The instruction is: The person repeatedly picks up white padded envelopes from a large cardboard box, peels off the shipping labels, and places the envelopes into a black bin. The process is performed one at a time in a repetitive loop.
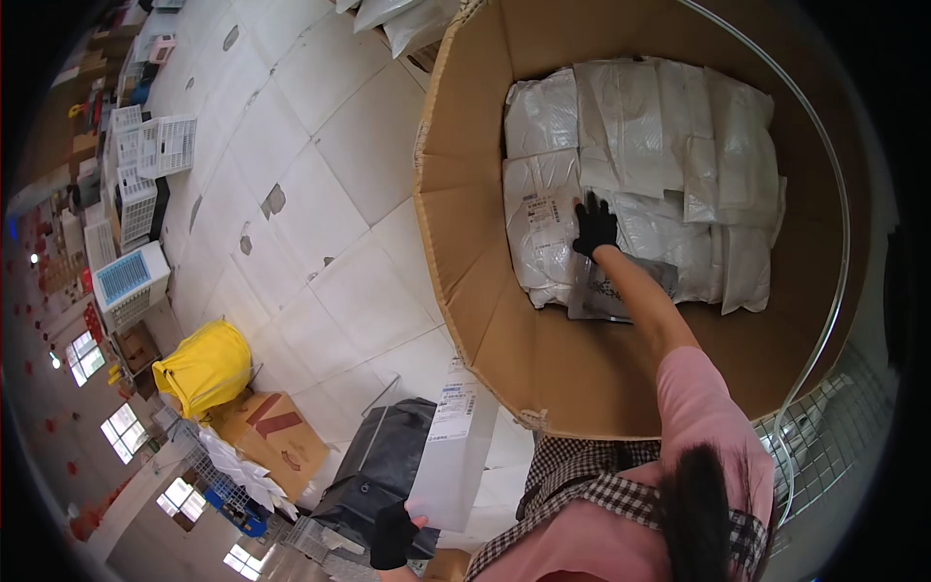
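Inside a deep brown cardboard bin, white plastic-wrapped parcels lie side by side. My right hand, in a black glove, reaches in with its fingers spread, over the edge of a parcel with a printed label. Partly under my right forearm is a flat grey packet with dark markings. Low on the left, my gloved left hand grips the lower corner of a white parcel, which stands on end outside the bin and bears a label near its top.
A large black bag is beside the white parcel. Further left are a brown carton, a yellow sack and white plastic crates. A curved pale rod crosses the bin's right side. Wire mesh stands at the lower right.
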{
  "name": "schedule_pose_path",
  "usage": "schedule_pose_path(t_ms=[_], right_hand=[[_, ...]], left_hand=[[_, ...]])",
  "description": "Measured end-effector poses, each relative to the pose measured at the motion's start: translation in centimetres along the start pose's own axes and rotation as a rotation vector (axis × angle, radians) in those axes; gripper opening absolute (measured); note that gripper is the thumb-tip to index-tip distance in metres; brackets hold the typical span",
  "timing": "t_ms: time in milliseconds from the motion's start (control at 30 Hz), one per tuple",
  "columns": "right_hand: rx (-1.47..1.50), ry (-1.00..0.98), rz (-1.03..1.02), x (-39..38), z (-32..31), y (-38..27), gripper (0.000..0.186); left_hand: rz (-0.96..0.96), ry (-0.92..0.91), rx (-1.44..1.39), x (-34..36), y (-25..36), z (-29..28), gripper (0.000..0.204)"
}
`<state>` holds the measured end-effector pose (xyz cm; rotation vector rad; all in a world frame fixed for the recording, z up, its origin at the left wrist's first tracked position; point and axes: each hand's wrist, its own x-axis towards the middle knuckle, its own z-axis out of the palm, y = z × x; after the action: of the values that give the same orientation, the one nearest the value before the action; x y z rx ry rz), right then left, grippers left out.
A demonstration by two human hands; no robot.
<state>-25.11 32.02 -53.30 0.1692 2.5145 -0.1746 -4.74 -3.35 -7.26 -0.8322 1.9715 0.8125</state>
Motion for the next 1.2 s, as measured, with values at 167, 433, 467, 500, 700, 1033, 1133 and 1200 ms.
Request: schedule_pose_path(t_ms=[167, 433, 467, 500, 700, 1033, 1133, 1200], right_hand=[[0.621, -0.155, 0.363, -1.4, 0.7, 0.7, 0.073], [0.860, -0.223, 0.016, 0.3, -0.7, -0.9, 0.049], [0.975, -0.249, -0.039, -1.1, -2.7, -1.2, 0.048], [1.035, -0.214, -0.068, -3.0, -5.2, -1.6, 0.044], [1.567, -0.177, -0.180, -19.2, -23.2, 1.8, 0.037], [1.544, -0.317, -0.434, -38.7, -32.6, -8.5, 0.051], [1.542, -0.368, -0.533, -41.5, -31.9, -12.7, 0.057], [1.510, -0.435, -0.546, -42.4, -31.6, -15.0, 0.062]], left_hand=[[-0.093, -0.023, -0.086, -0.7, -0.7, 0.5, 0.032], [0.236, 0.063, -0.042, -1.3, -5.2, 0.9, 0.049], [0.352, 0.143, -0.067, -1.3, -5.5, 1.4, 0.055], [0.317, 0.144, -0.064, -1.3, -6.4, 1.7, 0.059], [0.611, 0.105, -0.040, -2.9, -3.7, 2.8, 0.074], [1.013, 0.181, 0.280, -8.9, 1.8, 0.0, 0.076], [0.974, 0.247, 0.258, -11.0, -0.9, -1.5, 0.079], [0.941, 0.270, 0.241, -11.5, -3.0, -1.7, 0.080]])
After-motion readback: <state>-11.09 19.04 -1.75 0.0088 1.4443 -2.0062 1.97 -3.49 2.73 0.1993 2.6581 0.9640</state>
